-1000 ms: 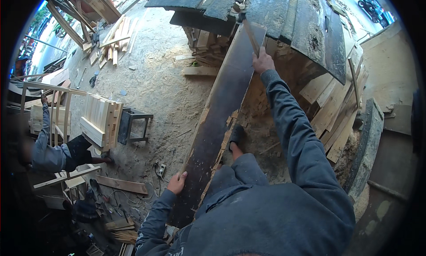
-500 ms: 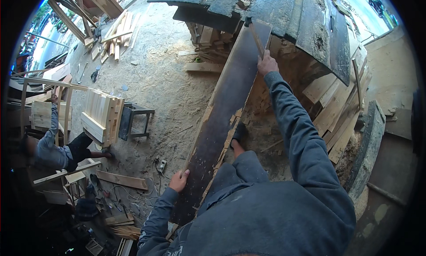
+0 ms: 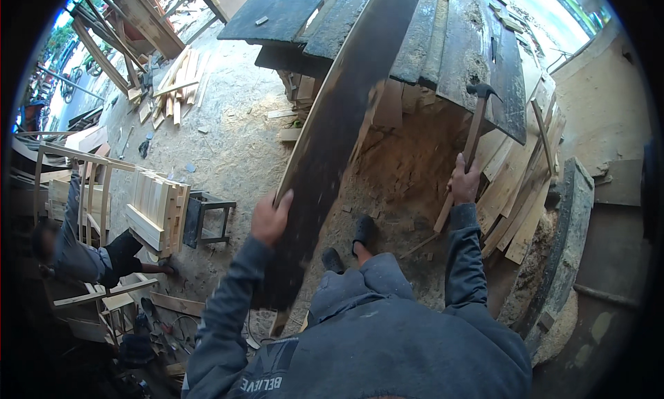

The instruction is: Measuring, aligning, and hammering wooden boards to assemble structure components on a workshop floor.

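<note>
My left hand [image 3: 271, 218] grips the left edge of a long dark brown board [image 3: 332, 150] with splintered, pale edges. The board slants away from me, and its far end lies over the near edge of a weathered plank bench [image 3: 422, 42]. My right hand [image 3: 464, 181] is wrapped round the wooden handle of a claw hammer [image 3: 476, 122]. The hammer stands head up, away from the board, with its black head in front of the bench's right side.
Pale planks [image 3: 522, 198] lean under the bench's right side. A small dark stool [image 3: 207, 219] stands beside stacked light wood pieces [image 3: 155, 209] on the left. Another person [image 3: 86, 250] works there at a wooden frame. Loose sticks [image 3: 181, 80] lie on the sawdust-covered floor.
The board has been raised and shifted away from me, its far end now over the bench. My right hand has drawn the hammer off the board's far end, back and to the right.
</note>
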The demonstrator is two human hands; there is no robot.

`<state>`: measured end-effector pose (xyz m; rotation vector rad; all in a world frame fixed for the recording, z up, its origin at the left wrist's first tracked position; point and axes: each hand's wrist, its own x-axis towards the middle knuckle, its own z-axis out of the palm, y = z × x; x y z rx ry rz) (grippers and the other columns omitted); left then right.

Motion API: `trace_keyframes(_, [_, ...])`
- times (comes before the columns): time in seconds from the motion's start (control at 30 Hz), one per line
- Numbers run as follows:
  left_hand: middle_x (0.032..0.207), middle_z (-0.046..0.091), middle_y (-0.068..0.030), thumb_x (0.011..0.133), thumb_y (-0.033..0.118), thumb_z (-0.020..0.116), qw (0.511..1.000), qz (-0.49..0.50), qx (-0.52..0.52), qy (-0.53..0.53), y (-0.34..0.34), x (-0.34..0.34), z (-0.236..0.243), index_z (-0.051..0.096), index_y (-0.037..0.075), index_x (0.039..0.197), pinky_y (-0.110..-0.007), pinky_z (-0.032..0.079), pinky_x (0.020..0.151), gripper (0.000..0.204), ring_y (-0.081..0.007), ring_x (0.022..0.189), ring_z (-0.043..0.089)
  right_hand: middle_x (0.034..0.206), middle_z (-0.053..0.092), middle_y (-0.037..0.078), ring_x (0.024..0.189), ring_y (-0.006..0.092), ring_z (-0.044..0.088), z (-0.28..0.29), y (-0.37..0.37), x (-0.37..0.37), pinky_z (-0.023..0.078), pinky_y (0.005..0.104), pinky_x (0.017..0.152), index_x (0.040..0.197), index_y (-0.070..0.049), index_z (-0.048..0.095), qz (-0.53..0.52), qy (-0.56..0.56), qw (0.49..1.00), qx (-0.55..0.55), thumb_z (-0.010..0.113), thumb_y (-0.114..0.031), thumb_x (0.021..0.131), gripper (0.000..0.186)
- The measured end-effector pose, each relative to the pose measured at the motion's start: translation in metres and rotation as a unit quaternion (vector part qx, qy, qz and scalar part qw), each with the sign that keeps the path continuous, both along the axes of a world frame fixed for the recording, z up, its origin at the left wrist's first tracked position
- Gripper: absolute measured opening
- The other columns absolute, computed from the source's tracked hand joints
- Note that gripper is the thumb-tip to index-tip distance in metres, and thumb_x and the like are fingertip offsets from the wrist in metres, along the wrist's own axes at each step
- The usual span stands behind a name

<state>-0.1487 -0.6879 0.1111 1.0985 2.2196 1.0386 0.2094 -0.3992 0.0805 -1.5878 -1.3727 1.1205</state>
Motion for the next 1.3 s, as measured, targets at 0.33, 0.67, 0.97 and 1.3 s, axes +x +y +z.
trace_keyframes(0.33, [0.107, 0.070, -0.0246, 0.099, 0.043, 0.061, 0.951, -0.266, 0.155, -0.035, 0.284, 0.060, 0.158, 0.048, -0.005, 0.133, -0.030, 0.058, 0.070, 0.060, -0.0265, 0.089, 0.073, 0.073, 0.059, 0.011, 0.047, 0.0196, 0.057, -0.069, -0.073, 0.118, 0.046, 0.0358, 0.041, 0.114, 0.000, 0.054, -0.097, -0.074, 0.987, -0.102, 0.057, -0.030, 0.100, 0.034])
trace_keyframes(0.67, [0.117, 0.068, -0.0159, 0.103, 0.041, 0.053, 0.870, 0.026, -0.204, -0.448, 0.047, 0.020, -0.076, 0.049, 0.002, 0.134, -0.030, 0.059, 0.064, 0.051, -0.0213, 0.080, 0.073, 0.067, 0.055, 0.005, 0.047, 0.0131, 0.053, -0.093, -0.146, 0.083, 0.048, 0.0307, 0.043, 0.131, -0.003, 0.055, 0.003, -0.080, 0.974, -0.212, 0.057, -0.018, 0.099, 0.035])
trace_keyframes(0.97, [0.111, 0.071, -0.0136, 0.103, 0.045, 0.051, 0.805, 0.238, -0.105, -0.533, -0.042, -0.041, -0.161, 0.049, 0.003, 0.133, -0.033, 0.059, 0.064, 0.052, -0.0243, 0.083, 0.074, 0.135, 0.055, 0.022, 0.118, 0.0316, 0.059, -0.038, 0.017, -0.163, 0.047, 0.0389, 0.100, 0.150, -0.003, 0.037, 0.205, -0.001, 0.978, 0.039, 0.052, -0.003, 0.088, 0.064])
trace_keyframes(1.3, [0.100, 0.072, -0.0090, 0.102, 0.042, 0.055, 0.839, 0.253, -0.093, -0.472, 0.070, -0.225, -0.250, 0.060, 0.003, 0.115, -0.032, 0.054, 0.064, 0.042, -0.0165, 0.077, 0.069, 0.161, 0.024, 0.021, 0.147, 0.0440, 0.021, -0.081, 0.215, -0.494, 0.019, 0.0538, 0.119, 0.152, -0.001, 0.032, 0.315, -0.485, 0.803, 0.144, 0.053, -0.033, 0.096, 0.068])
